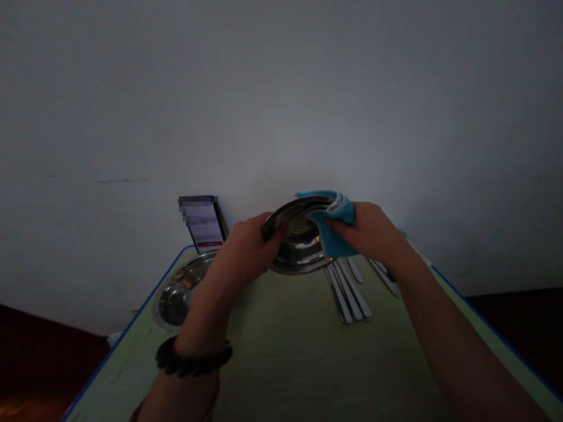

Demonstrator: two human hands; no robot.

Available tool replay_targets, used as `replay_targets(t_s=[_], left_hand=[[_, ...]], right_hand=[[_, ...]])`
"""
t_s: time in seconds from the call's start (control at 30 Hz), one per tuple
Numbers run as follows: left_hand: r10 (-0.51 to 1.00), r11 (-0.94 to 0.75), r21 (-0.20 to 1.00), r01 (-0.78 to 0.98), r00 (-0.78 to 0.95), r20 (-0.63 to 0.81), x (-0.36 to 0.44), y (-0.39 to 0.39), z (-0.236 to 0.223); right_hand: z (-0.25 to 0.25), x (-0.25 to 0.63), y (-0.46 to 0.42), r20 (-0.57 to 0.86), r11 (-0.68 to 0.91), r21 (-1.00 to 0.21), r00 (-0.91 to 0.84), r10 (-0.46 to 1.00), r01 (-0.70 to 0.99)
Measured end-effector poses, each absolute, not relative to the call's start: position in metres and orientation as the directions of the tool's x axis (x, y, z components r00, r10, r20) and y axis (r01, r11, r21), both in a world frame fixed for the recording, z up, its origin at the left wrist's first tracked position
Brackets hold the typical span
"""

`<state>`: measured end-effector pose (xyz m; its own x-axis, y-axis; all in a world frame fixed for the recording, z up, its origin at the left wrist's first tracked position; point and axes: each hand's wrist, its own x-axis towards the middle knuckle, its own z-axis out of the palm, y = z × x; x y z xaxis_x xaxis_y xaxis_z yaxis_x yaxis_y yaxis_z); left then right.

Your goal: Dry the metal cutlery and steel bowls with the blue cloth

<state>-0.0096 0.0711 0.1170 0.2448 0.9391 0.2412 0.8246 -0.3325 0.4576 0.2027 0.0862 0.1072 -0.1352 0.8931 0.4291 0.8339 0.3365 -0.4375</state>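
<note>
A shiny metal bowl [303, 249] is held tilted above the table, its inside facing me. My left hand [250, 249] grips its left rim, the thumb over the inner side. At the right rim, my right hand [369, 228] pinches a blue cloth [336, 234] that is folded over the edge, with part of it inside the bowl and part behind. The fingers behind the bowl are hidden. Below it lie several metal cutlery handles [349, 293] side by side, their far ends covered by the bowl and cloth.
A second metal bowl [176, 293] stands on the left, partly behind my left forearm. A phone [204, 225] with a lit screen leans against the wall [281, 105]. More cutlery [383, 275] lies near my right wrist. The green table [303, 357] has blue edges.
</note>
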Motion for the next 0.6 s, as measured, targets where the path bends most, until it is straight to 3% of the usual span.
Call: replay_targets(t_s=[0.17, 0.33, 0.47, 0.6], left_hand=[[0.901, -0.432, 0.329, 0.84, 0.42, 0.109, -0.012, 0.073, 0.114], [0.893, -0.443, 0.245, 0.862, 0.449, 0.033, -0.009, 0.072, 0.111], [0.878, -0.471, 0.26, 0.843, 0.475, 0.05, -0.011, 0.07, 0.113], [0.885, -0.451, 0.366, 0.814, 0.462, 0.062, -0.017, 0.07, 0.119]], right_hand=[[0.104, 0.183, 0.079, 0.43, 0.454, -0.334, -0.295, 0.853, 0.826], [0.095, 0.169, 0.078, 0.396, 0.505, -0.277, -0.382, 0.835, 0.817], [0.088, 0.17, 0.082, 0.408, 0.513, -0.294, -0.379, 0.83, 0.807], [0.083, 0.173, 0.086, 0.46, 0.496, -0.406, -0.297, 0.837, 0.768]])
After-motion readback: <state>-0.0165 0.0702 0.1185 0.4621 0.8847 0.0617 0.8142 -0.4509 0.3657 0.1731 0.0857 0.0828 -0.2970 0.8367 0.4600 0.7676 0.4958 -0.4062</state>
